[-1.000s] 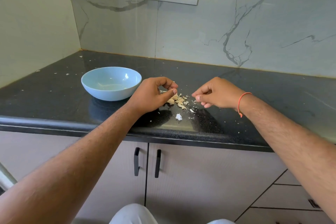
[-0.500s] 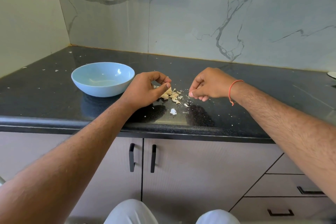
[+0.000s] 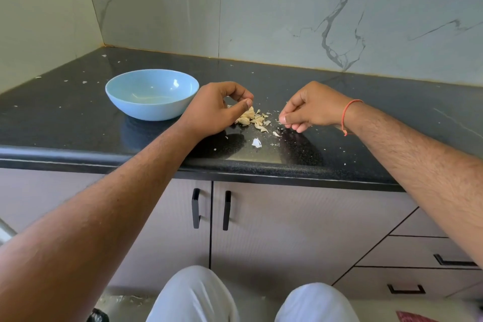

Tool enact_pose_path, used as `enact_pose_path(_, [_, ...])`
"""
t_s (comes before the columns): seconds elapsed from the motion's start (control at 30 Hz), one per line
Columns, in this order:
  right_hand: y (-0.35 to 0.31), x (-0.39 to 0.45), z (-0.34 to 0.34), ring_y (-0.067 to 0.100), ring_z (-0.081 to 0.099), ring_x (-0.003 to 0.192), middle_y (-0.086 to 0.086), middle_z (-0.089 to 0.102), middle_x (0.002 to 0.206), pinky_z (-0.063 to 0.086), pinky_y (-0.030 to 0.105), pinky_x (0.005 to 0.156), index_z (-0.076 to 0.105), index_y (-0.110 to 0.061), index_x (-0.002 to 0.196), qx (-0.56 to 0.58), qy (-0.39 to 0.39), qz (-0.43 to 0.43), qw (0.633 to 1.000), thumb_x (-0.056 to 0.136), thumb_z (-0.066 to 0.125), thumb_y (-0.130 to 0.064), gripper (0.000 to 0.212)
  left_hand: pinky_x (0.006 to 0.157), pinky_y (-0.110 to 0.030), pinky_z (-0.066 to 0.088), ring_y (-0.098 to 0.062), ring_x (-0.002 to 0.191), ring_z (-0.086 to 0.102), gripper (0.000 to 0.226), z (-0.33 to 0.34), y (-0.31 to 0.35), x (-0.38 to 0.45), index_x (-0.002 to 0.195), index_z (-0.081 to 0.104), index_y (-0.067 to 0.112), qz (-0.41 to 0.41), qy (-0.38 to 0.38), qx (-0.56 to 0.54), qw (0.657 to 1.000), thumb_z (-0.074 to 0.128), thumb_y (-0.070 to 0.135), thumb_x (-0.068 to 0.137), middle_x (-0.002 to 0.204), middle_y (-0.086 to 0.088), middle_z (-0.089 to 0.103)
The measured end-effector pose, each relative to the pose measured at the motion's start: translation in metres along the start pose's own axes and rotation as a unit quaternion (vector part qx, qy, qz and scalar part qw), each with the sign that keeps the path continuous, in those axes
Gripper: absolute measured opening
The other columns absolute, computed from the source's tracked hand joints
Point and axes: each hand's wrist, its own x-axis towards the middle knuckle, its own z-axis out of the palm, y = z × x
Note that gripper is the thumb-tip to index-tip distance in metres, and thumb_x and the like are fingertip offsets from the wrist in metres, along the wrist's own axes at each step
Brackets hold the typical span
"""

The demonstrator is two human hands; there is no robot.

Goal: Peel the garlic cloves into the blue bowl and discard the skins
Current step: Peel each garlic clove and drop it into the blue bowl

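1. Hands reach out over the black countertop (image 3: 65, 117) from both forearms, wrists low near its surface.
2. Left hand (image 3: 217, 110) sits just right of the blue bowl (image 3: 151, 94), fingers curled, thumb tip meeting the forefinger at the edge of the garlic pile (image 3: 252, 120); whether it pinches a clove I cannot tell.
3. Right hand (image 3: 311, 107) is curled into a loose fist, thumb and fingertips pressed together low, just right of the pile; anything held is too small to make out. A red thread (image 3: 349, 115) circles its wrist.
4. Garlic cloves and skins lie in a small heap between the two hands, on the counter, apart from the bowl.
5. One white skin scrap (image 3: 256, 142) lies nearer the counter's front edge; small flakes are scattered about.
6. Bowl stands upright; its inside looks bare.
7. Cupboard doors with black handles (image 3: 196, 208) stand below.
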Motion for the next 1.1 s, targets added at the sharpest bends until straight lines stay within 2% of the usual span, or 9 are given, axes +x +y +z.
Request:
enact_pose_path(0.17, [0.0,-0.002,-0.004,0.012,0.075,0.078,0.004,0.08,0.085,0.064,0.025,0.074,0.081,-0.008,0.102,0.011,-0.029,0.006,1.0,0.09,0.079,-0.005,0.012,0.053,-0.003,0.037,0.011,0.05,0.053,0.015,-0.001,0.002,0.0,0.11,0.077,0.015,0.003,0.0,0.004,1.0,0.072,0.024,0.1,0.1,0.004,0.077])
enact_pose_path(0.37, [-0.001,-0.005,0.0,0.012,0.073,0.073,0.005,0.08,0.08,0.064,0.028,0.073,0.083,-0.014,0.089,0.036,0.015,-0.01,0.999,0.083,0.087,-0.016,0.008,0.053,-0.003,0.036,0.008,0.047,0.052,0.015,-0.001,0.001,0.0,0.111,0.076,0.015,-0.001,-0.001,0.001,1.0,0.071,0.026,0.1,0.1,0.003,0.078])
enact_pose_path(0.57, [0.005,-0.007,0.0,0.016,0.075,0.083,0.011,0.08,0.093,0.064,0.024,0.076,0.081,-0.005,0.104,0.064,0.008,-0.002,0.998,0.087,0.081,-0.005,0.017,0.055,-0.001,0.038,0.011,0.05,0.054,0.016,-0.002,0.001,0.001,0.111,0.076,0.014,0.001,0.0,-0.003,1.0,0.071,0.025,0.101,0.1,0.003,0.078])
enact_pose_path(0.63, [0.005,-0.009,-0.001,0.019,0.075,0.086,0.013,0.08,0.093,0.064,0.026,0.077,0.081,-0.006,0.104,0.063,0.006,0.002,0.998,0.088,0.08,-0.004,0.016,0.056,0.0,0.037,0.014,0.052,0.054,0.016,-0.002,0.001,0.001,0.111,0.076,0.014,0.004,0.002,0.0,1.0,0.07,0.024,0.101,0.1,0.002,0.078])
enact_pose_path(0.77, [0.007,-0.01,0.0,0.018,0.076,0.075,0.005,0.08,0.082,0.065,0.034,0.077,0.082,-0.016,0.091,-0.012,0.044,-0.021,0.999,0.09,0.081,-0.016,0.002,0.055,-0.001,0.037,0.013,0.051,0.053,0.016,-0.002,0.001,0.001,0.111,0.076,0.013,0.005,0.001,0.003,1.0,0.07,0.024,0.101,0.101,0.001,0.078])
enact_pose_path(0.9, [-0.002,-0.018,-0.002,0.002,0.071,0.063,-0.008,0.075,0.07,0.055,0.016,0.073,0.08,-0.024,0.087,-0.127,0.092,-0.076,0.985,0.091,0.078,-0.025,0.006,0.053,-0.006,0.038,0.003,0.045,0.051,0.015,-0.002,0.0,0.001,0.11,0.076,0.017,0.001,-0.001,0.004,1.0,0.07,0.028,0.101,0.101,0.005,0.078])
enact_pose_path(0.97, [-0.011,-0.022,-0.008,-0.003,0.067,0.066,-0.017,0.071,0.069,0.047,0.01,0.071,0.081,-0.026,0.088,-0.188,0.11,-0.105,0.97,0.092,0.076,-0.024,0.007,0.053,-0.007,0.038,0.001,0.044,0.049,0.015,-0.002,-0.001,0.001,0.11,0.076,0.018,-0.002,-0.001,0.004,1.0,0.07,0.029,0.101,0.101,0.006,0.077])
enact_pose_path(1.03, [-0.016,-0.022,-0.01,0.004,0.069,0.075,-0.017,0.071,0.074,0.05,0.019,0.073,0.082,-0.024,0.089,-0.24,0.104,-0.12,0.958,0.093,0.073,-0.022,0.01,0.053,-0.007,0.038,0.002,0.045,0.049,0.015,-0.002,-0.001,0.001,0.11,0.076,0.019,-0.005,-0.001,0.007,1.0,0.069,0.029,0.101,0.101,0.006,0.077])
enact_pose_path(1.1, [-0.021,-0.022,-0.005,0.015,0.07,0.076,-0.019,0.068,0.069,0.051,0.025,0.069,0.082,-0.02,0.087,-0.321,0.064,-0.12,0.937,0.095,0.068,-0.02,0.016,0.053,-0.007,0.039,0.003,0.046,0.05,0.015,-0.001,0.0,0.001,0.11,0.076,0.019,-0.007,-0.001,0.01,1.0,0.069,0.029,0.101,0.101,0.007,0.077])
